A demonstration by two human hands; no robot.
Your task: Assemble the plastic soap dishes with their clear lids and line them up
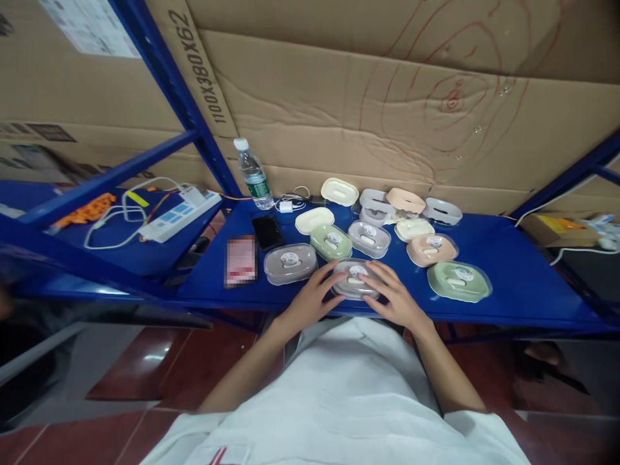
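Note:
At the front edge of the blue table, a grey oval soap box (356, 289) with a clear lid and a round sticker lies between my hands. My left hand (317, 294) grips its left side, with the fingers curved over the lid. Around the right side and lid, my right hand (394, 294) holds the same box, thumb near the front edge. Nearby on the left is another lidded grey soap box (290, 263). Just behind are a lidded green soap box (332, 243) and a lidded grey-purple one (369, 239). The fingers hide parts of the held box.
To the right stand a peach soap box (431, 250) and a green one (460, 281). Several open trays, including a cream one (339, 192), lie behind. A water bottle (256, 177), black phone (267, 232) and white charger (285, 206) are at left. Cardboard (314, 97) backs the table (523, 271).

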